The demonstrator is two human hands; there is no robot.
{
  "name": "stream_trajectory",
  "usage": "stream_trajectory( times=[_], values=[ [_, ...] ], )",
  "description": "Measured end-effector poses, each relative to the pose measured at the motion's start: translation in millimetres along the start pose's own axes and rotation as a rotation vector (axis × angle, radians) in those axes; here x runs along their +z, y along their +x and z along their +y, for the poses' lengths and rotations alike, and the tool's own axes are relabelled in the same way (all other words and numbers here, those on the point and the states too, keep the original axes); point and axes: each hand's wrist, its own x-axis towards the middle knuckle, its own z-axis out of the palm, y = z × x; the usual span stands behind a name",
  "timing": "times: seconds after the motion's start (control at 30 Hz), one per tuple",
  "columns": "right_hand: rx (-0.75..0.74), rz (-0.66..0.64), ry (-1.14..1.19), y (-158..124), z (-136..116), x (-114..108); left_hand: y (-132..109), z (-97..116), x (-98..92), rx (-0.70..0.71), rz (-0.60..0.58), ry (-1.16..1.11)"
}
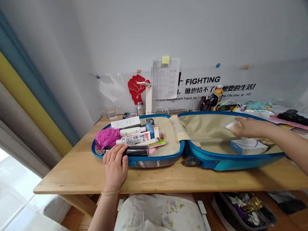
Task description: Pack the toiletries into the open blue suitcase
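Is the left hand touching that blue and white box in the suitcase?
Apart. The head view shows the left hand at one half of the open suitcase, and the box in the other half.

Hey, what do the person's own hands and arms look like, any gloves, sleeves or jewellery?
Both the left hand and the right hand are ungloved. The left forearm and right forearm show no sleeves. A thin, light-brown band circles the left wrist; I see none on the right, though that hand is somewhat blurred.
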Motion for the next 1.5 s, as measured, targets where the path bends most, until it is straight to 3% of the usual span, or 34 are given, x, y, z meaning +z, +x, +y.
stream_trajectory(
  times=[0.1, 0.27, 0.43, 0.6, 0.77, 0.97, 1.1, 1.2, 1.33, 1.5],
  values=[
    [-0.175, -0.077, 0.069, 5, -47, -30, 0, 0, 0.3, 0.011, 0.011, 0.002],
    [-0.655, -0.200, 0.239, -1, -165, -63, 0, -1, 0.0, 0.021, 0.009, 0.008],
    [-0.906, -0.306, 0.255, 6, -253, -40, 0, -1, -0.2, 0.028, 0.002, 0.002],
    [-1.002, -0.345, 0.265, 17, -285, -10, -1, -1, 0.7, 0.003, -0.016, -0.002],
    [-1.047, -0.365, 0.306, 20, -282, 1, -1, -1, 1.1, 0.000, -0.006, -0.004],
    [-0.993, -0.321, 0.314, 15, -283, 5, -1, -1, 1.0, -0.003, -0.007, -0.002],
    [-0.969, -0.296, 0.306, 8, -288, -2, -1, 0, 1.0, 0.005, 0.001, 0.004],
    [-0.937, -0.261, 0.305, 9, -277, -18, 0, 0, 0.4, 0.016, 0.007, 0.007],
    [-0.814, -0.185, 0.291, 24, -215, -41, 1, 0, 0.0, 0.020, 0.008, 0.009],
    [-0.330, -0.208, 0.137, 32, -92, -38, 0, 0, 1.4, 0.006, 0.004, 0.001]
  ],
)
